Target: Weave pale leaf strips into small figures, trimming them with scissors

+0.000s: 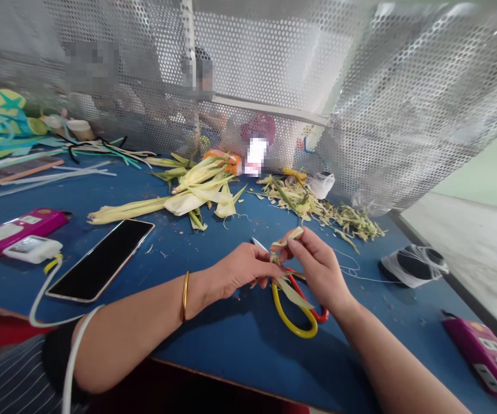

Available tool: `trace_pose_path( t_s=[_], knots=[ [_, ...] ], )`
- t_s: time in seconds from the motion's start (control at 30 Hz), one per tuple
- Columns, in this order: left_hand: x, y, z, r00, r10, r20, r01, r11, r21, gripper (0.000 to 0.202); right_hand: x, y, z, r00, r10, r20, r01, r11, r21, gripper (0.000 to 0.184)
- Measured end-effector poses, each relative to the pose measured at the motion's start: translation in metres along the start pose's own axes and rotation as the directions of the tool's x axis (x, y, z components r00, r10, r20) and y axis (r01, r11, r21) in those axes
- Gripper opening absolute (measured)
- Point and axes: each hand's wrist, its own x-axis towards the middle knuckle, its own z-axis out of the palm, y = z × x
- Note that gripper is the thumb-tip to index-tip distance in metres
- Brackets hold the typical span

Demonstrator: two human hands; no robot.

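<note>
Between my two hands is a small piece of pale corn husk (293, 234), folded or knotted at its middle. My left hand (248, 265), with a gold bangle at the wrist, pinches the lower part, and a loose husk strip (293, 294) hangs below. Thumb and fingers of my right hand (317, 261) close on the upper end. Under both hands lie scissors with one yellow handle (296, 328) and one red; a blade tip shows beyond my left hand. A bundle of corn husks (200, 187) rests on the table farther off.
Husk scraps (312, 204) lie at the back right. A spool of white thread (414, 265) stands right, its thread trailing toward my hands. A black-screened phone (101, 261) and a purple power strip (24, 230) are left; another purple power strip (485, 356) is right. A perforated screen (265, 63) borders the blue table.
</note>
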Motion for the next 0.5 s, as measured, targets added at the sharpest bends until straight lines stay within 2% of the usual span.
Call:
trace_pose_path(
  t_s=[0.1, 0.13, 0.2, 0.3, 0.4, 0.5],
  knots=[
    [0.000, 0.004, 0.001, 0.995, 0.013, -0.100, -0.020, 0.997, -0.069, 0.019, 0.004, 0.001, -0.013, 0.997, -0.070, 0.031, 0.074, 0.989, -0.124, 0.028],
    [0.001, 0.005, 0.000, 0.989, 0.017, -0.146, -0.032, 0.994, -0.103, 0.017, 0.006, 0.000, -0.018, 0.995, -0.076, 0.062, 0.087, 0.975, -0.202, 0.030],
    [0.001, 0.008, -0.002, 0.979, 0.024, -0.204, -0.060, 0.984, -0.169, 0.014, 0.009, -0.002, -0.029, 0.982, -0.059, 0.179, 0.122, 0.920, -0.372, 0.023],
    [0.003, 0.007, -0.006, 0.982, 0.033, -0.185, -0.075, 0.971, -0.225, 0.012, 0.011, -0.002, -0.037, 0.953, -0.125, 0.276, 0.256, 0.818, -0.515, 0.018],
    [0.005, 0.004, -0.008, 0.990, 0.007, -0.138, -0.035, 0.978, -0.207, 0.012, 0.011, 0.005, -0.036, 0.932, -0.251, 0.260, 0.361, 0.687, -0.631, 0.020],
    [0.007, 0.001, -0.008, 0.989, -0.042, -0.140, 0.009, 0.973, -0.229, 0.015, 0.008, 0.009, -0.032, 0.894, -0.379, 0.240, 0.419, 0.516, -0.747, 0.019]
  ],
)
